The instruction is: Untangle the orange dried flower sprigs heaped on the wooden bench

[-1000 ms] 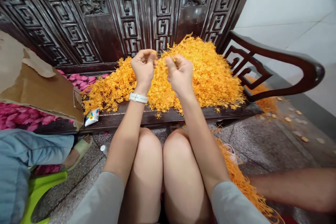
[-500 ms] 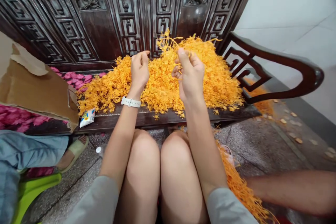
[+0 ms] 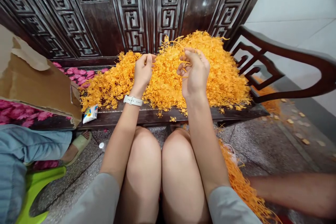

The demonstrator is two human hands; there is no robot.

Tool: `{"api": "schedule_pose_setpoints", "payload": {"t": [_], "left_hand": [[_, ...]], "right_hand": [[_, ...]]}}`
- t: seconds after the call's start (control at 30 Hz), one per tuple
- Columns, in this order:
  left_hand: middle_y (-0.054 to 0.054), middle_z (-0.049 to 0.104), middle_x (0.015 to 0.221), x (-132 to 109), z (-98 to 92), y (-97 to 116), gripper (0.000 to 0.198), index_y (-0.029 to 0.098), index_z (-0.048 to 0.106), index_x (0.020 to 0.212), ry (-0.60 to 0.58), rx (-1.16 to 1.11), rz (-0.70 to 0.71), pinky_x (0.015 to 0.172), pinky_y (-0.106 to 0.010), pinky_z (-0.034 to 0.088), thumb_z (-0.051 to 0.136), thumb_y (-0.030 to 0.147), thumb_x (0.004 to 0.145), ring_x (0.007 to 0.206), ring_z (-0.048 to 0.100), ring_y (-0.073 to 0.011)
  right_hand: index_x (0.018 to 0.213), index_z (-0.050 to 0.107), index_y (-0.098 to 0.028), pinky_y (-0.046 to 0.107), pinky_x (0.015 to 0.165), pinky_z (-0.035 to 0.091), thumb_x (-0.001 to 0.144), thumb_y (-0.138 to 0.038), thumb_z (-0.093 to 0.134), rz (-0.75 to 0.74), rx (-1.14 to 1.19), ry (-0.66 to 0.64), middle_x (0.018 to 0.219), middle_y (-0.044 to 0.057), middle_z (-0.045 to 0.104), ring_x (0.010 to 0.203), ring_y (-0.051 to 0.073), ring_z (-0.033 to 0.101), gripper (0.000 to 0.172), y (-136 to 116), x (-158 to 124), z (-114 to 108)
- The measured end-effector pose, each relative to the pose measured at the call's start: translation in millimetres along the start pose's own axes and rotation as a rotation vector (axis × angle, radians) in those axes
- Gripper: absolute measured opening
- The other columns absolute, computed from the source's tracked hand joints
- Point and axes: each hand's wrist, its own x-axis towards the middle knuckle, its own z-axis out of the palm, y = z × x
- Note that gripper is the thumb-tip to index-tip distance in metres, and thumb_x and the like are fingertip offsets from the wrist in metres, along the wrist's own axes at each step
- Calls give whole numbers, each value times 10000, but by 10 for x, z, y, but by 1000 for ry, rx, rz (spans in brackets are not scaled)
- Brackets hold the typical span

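Observation:
My right hand (image 3: 196, 71) is closed on a thin orange plastic strand (image 3: 175, 42) that curves up and to the left from the fingers. More orange loops show between those fingers. Opposite it, my left hand (image 3: 143, 71) has thumb and forefinger pinched together; whatever they hold is too small to make out. A white watch band (image 3: 133, 100) is on the left wrist. Behind and below both hands, a large heap of small orange plastic flower pieces (image 3: 168, 80) covers much of the dark wooden bench (image 3: 147, 116). The hands are apart, above the heap.
A cardboard box (image 3: 39, 84) stands at the left beside pink flowers (image 3: 78, 75) and a small white packet (image 3: 90, 113). The curved armrest (image 3: 286, 50) bounds the right. Orange strands (image 3: 244, 185) hang by my right leg. Another person's leg (image 3: 44, 143) and a bare limb (image 3: 294, 194) flank me.
The view has shifted slightly, so the scene sits a little farther right. My left fingers have closed into a tighter pinch. The strand in my right hand has tipped lower.

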Motion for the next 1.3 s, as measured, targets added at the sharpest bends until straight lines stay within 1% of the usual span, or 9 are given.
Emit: {"api": "schedule_pose_setpoints", "payload": {"t": [0.17, 0.3, 0.4, 0.5, 0.7, 0.83, 0.97, 1.13, 1.3], "left_hand": [[-106, 752, 886, -106, 103, 267, 609, 217, 742, 1000, -333, -134, -185, 655, -281, 546, 512, 779, 952, 768, 706, -172], [-104, 770, 906, -188, 174, 333, 545, 196, 762, 972, -473, -155, -214, 657, -256, 546, 598, 715, 951, 784, 722, -154], [-82, 770, 955, -201, 180, 354, 408, 206, 766, 1002, -382, -182, -145, 664, -228, 544, 716, 605, 932, 793, 716, -130], [-74, 763, 968, -183, 143, 397, 412, 231, 768, 1077, -281, -256, -161, 687, -240, 570, 702, 613, 937, 805, 714, -137], [-42, 721, 970, -154, 149, 451, 389, 236, 743, 1152, -302, -515, -211, 696, -232, 577, 657, 576, 985, 781, 684, -115], [-7, 637, 800, -99, 188, 345, 347, 246, 726, 1007, -98, -449, -162, 615, -204, 525, 730, 585, 929, 660, 613, -89], [-16, 633, 794, -62, 145, 218, 425, 227, 672, 905, -24, -444, -172, 587, -192, 494, 731, 648, 898, 654, 610, -91], [-50, 650, 797, -56, 94, 182, 602, 210, 665, 922, -38, -469, -236, 597, -215, 500, 529, 797, 931, 715, 677, -137], [-2, 529, 674, -27, 77, 150, 705, 210, 669, 966, 31, -484, -268, 513, -206, 428, 438, 874, 898, 544, 552, -90]], "right_hand": [[986, 603, -284, 324, 634, 431, 860, -638, 729, 50, 4, 24, 970, 44, 659, 884, 196, 561, 396, -36, -32, 79], [977, 595, -273, 323, 660, 456, 852, -578, 739, 85, 25, -8, 1017, 42, 650, 900, 190, 586, 360, -34, -58, 103], [1024, 578, -276, 318, 641, 447, 875, -615, 713, 86, 1, -69, 969, 32, 628, 840, 180, 598, 393, 14, -47, 61], [1112, 576, -311, 332, 677, 452, 882, -736, 680, -2, -143, -175, 949, 30, 658, 861, 191, 588, 494, 116, -8, 5], [1053, 580, -266, 283, 629, 453, 901, -815, 583, -123, -251, -232, 944, 21, 631, 798, 142, 571, 569, 333, 40, 21], [967, 589, -245, 254, 570, 425, 888, -776, 643, -126, -288, -350, 846, 0, 571, 710, 115, 539, 540, 313, -11, 45], [901, 610, -222, 251, 585, 448, 845, -744, 725, -87, -312, -378, 791, -6, 543, 718, 117, 524, 537, 196, -95, 76], [790, 576, -215, 259, 550, 401, 831, -728, 751, -61, -298, -384, 700, -20, 489, 640, 111, 458, 544, 176, -122, 79], [682, 516, -209, 253, 538, 370, 890, -585, 766, 10, -308, -435, 635, -29, 465, 594, 101, 424, 498, 207, -125, 74]]}}
